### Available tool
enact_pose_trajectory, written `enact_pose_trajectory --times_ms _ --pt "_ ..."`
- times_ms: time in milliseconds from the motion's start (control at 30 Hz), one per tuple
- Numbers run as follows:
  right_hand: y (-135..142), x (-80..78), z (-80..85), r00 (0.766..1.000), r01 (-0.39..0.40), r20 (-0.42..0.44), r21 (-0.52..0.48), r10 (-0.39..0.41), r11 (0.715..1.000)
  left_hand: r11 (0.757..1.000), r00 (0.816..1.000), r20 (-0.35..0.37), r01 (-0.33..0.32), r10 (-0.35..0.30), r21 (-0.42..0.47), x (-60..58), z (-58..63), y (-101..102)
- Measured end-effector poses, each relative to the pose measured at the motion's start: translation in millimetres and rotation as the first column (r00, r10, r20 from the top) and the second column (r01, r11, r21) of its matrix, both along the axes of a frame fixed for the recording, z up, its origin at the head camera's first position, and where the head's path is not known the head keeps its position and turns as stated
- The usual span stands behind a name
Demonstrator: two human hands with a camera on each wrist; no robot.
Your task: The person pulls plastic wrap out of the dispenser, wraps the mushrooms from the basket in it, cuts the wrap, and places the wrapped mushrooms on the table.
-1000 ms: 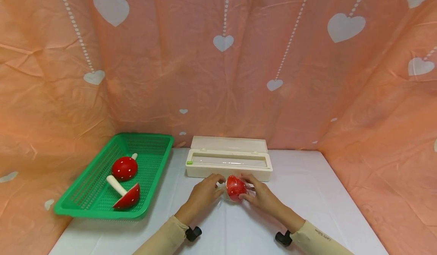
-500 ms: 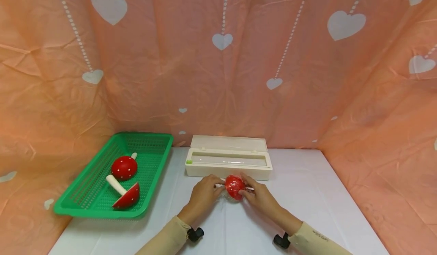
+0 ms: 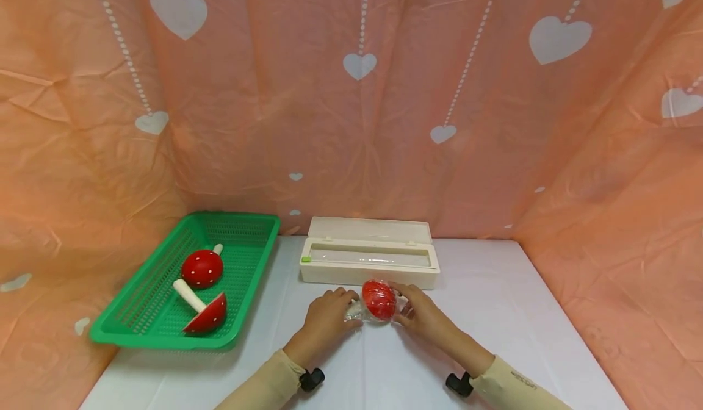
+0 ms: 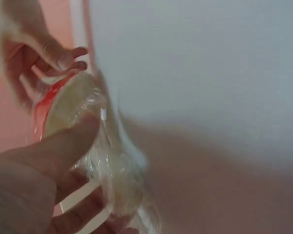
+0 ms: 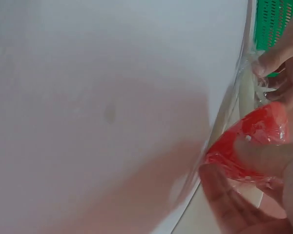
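A toy mushroom with a red, white-dotted cap and a pale stem is wrapped in clear cling film. It lies on its side between the two hands, low over the white table. My left hand holds the stem end and its bunched film; in the left wrist view the thumb lies against the cap's pale underside. At the cap, my right hand grips with the thumb pressed on the red surface in the right wrist view. Parts of the fingers are hidden behind the mushroom.
Behind the hands stands a white cling film dispenser with its lid raised and a green slider at the left. A green basket on the left holds two more toy mushrooms, unwrapped. A pink heart-printed curtain encloses the table.
The cap has turned slightly between the fingers, and the film over the stem now shows bunched at the left hand. The right hand's fingers have shifted a little on the cap.
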State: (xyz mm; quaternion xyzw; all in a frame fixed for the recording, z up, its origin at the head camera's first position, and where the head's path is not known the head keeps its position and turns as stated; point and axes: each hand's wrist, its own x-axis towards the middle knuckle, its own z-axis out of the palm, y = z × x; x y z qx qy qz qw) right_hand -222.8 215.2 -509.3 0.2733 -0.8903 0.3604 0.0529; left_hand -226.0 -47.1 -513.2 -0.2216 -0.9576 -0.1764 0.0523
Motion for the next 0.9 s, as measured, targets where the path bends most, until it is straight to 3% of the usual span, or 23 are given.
enact_pose_trajectory --times_ms 267,367,567,733,900 --pt "2.5 -10.9 1.4 0.994 0.048 -0.097 0.070 -0.041 0.996 0.999 0.994 -0.110 0.006 -0.012 -0.048 -4.6 -5.2 5.8" --pt "9.6 -17.3 5.3 0.994 -0.011 -0.105 0.051 0.017 0.999 0.998 0.990 -0.131 0.044 -0.050 -0.043 -9.2 -7.4 0.5" --pt "21.5 -25.9 2.6 0.972 -0.193 -0.152 -0.098 0.177 0.976 0.988 0.986 -0.073 0.154 -0.151 0.034 -12.8 2.1 -15.2" --pt "18.1 -24.0 -0.5 0.966 -0.193 -0.198 -0.132 0.165 0.972 0.974 0.977 -0.070 0.206 -0.199 0.094 -13.1 11.2 -26.1" --pt "12.1 -18.5 -1.1 0.981 -0.151 -0.155 -0.200 0.121 0.968 0.955 0.974 -0.020 0.225 -0.225 0.191 -13.6 14.0 -32.8"
